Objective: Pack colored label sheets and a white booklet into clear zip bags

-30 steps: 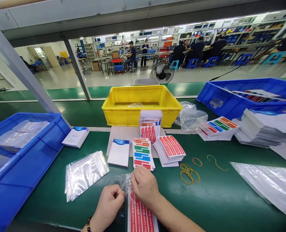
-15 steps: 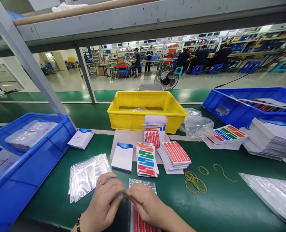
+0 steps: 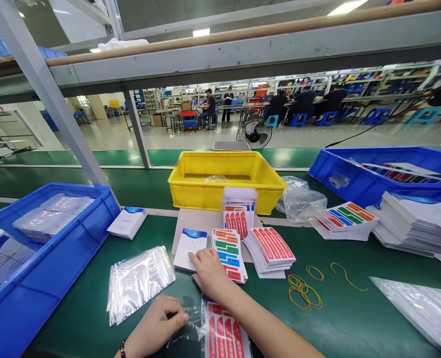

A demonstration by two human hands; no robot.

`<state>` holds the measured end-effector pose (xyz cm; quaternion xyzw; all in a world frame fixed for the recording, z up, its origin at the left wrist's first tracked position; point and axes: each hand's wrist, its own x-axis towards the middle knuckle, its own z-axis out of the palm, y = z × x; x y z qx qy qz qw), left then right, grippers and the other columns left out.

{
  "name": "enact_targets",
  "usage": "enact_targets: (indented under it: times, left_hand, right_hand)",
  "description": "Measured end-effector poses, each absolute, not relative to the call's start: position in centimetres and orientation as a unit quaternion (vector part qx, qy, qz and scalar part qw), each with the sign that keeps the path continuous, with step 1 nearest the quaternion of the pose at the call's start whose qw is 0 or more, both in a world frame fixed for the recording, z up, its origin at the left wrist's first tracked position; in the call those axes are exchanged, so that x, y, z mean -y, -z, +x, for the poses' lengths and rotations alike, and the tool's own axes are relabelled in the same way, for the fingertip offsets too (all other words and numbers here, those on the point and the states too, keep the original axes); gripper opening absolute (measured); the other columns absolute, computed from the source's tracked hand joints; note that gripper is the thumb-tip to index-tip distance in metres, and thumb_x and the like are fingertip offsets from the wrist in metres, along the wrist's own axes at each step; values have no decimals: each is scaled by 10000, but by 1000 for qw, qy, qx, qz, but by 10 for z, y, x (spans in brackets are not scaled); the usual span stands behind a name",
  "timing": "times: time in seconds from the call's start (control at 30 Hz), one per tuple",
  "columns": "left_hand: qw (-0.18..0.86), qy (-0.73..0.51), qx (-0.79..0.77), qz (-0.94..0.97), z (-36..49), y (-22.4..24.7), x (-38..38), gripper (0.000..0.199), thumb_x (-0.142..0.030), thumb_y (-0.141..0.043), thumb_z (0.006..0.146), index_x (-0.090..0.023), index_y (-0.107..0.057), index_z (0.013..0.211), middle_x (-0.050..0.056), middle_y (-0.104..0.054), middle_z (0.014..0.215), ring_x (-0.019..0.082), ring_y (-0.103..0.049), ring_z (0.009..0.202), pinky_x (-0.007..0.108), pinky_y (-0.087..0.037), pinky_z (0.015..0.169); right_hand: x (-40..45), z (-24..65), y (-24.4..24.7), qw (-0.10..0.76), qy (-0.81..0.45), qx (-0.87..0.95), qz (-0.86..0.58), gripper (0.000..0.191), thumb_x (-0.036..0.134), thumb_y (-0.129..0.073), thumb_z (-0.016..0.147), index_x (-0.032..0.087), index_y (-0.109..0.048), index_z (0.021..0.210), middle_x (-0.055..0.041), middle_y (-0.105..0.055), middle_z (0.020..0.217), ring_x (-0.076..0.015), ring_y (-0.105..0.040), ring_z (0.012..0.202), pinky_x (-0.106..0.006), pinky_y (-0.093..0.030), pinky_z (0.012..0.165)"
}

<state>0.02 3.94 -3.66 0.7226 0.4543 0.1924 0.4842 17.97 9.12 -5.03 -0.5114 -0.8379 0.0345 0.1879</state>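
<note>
My right hand (image 3: 210,271) reaches over the stack of white booklets with a blue top (image 3: 191,243), its fingers on the lower right part of the stack. Right beside it lies the stack of multicoloured label cards (image 3: 228,251). My left hand (image 3: 164,320) is closed in a pinch on the edge of a clear plastic bag (image 3: 192,318) near the front. Under my right forearm lies a bagged red label sheet (image 3: 223,330). A pile of clear bags (image 3: 140,278) is left of the booklets, and a stack of red label cards (image 3: 270,248) is to the right.
A yellow bin (image 3: 225,194) stands behind the stacks. Blue bins are at the left (image 3: 67,248) and right (image 3: 384,184). Rubber bands (image 3: 304,293), a paper stack (image 3: 416,226) and a large plastic sheet (image 3: 421,308) lie at the right. A metal post (image 3: 63,114) rises at the left.
My hands have parted. The right one has moved up and forward onto the booklets; the left one has dropped slightly lower, with clear plastic now visible at its fingertips. The view has tilted up a little.
</note>
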Motion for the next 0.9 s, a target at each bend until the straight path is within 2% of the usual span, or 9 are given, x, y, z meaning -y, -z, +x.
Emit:
enact_targets:
  times: [0.1, 0.17, 0.27, 0.37, 0.43, 0.53, 0.63, 0.8, 0.9]
  left_hand:
    - [579, -275, -479, 599, 3, 50, -38, 518, -621, -535, 727, -134, -594, 561, -55, -383, 437, 82, -317, 442, 210, -234, 459]
    - [656, -322, -485, 481, 3, 54, -38, 578, -685, -501, 704, -124, -632, 658, -72, -360, 392, 64, -268, 378, 197, -190, 409]
    - [767, -329, -461, 301, 5, 55, -40, 630, -705, -444, 720, -111, -651, 749, -24, -478, 407, 81, -373, 320, 190, -244, 352]
    - [819, -326, -414, 227, 7, 54, -42, 413, -504, -617, 721, -97, -659, 776, 64, -646, 561, 161, -581, 448, 231, -404, 420]
    - [829, -335, -394, 213, 7, 53, -41, 253, -314, -713, 681, -95, -665, 799, 92, -702, 667, 198, -650, 581, 258, -470, 534]
    - [844, -319, -385, 194, 7, 52, -38, 208, -220, -743, 650, -93, -675, 800, 118, -731, 742, 245, -683, 693, 314, -500, 651]
    - [858, -296, -375, 187, 9, 51, -35, 248, -243, -740, 659, -88, -680, 844, 142, -738, 792, 282, -689, 748, 355, -500, 693]
    - [848, -286, -381, 231, 23, 55, -33, 272, -277, -743, 672, -52, -673, 808, 169, -730, 751, 288, -689, 721, 326, -481, 647]
    - [845, -282, -388, 238, 34, 55, -33, 303, -296, -766, 645, -47, -674, 790, 151, -724, 696, 274, -684, 687, 311, -473, 627]
  right_hand:
    - [-94, 175, 57, 181, -38, 844, -504, 83, 87, -575, 740, 134, -635, 773, -96, -610, 793, -217, -528, 765, -344, -358, 701]
    - [-83, 176, 51, 197, -46, 848, -489, 134, 101, -534, 779, 153, -630, 702, -64, -599, 743, -185, -521, 730, -313, -350, 674]
    - [-55, 182, 32, 259, -85, 866, -419, 178, 170, -504, 819, 174, -626, 689, -37, -580, 714, -160, -504, 705, -296, -348, 664]
    - [-37, 197, 18, 294, -163, 879, -337, 114, 241, -547, 811, 196, -639, 763, -19, -596, 760, -148, -518, 726, -285, -374, 702]
    - [-38, 214, 18, 288, -171, 861, -381, 117, 223, -561, 799, 197, -644, 877, -41, -617, 878, -170, -534, 824, -299, -389, 769]
    - [-51, 241, 29, 224, -113, 806, -536, 377, 185, -620, 716, 164, -596, 1092, -124, -569, 1107, -272, -483, 1026, -401, -365, 879]
    - [-60, 260, 41, 148, -85, 780, -602, 587, 162, -665, 637, 162, -532, 1209, -142, -549, 1138, -312, -466, 1047, -439, -356, 899]
    - [-66, 277, 43, 190, -119, 790, -571, 203, 213, -553, 795, 197, -651, 972, -81, -629, 977, -231, -553, 920, -368, -413, 826]
    - [-67, 281, 37, 295, -99, 791, -526, 224, 186, -438, 879, 189, -660, 857, -58, -663, 845, -189, -590, 794, -325, -436, 727]
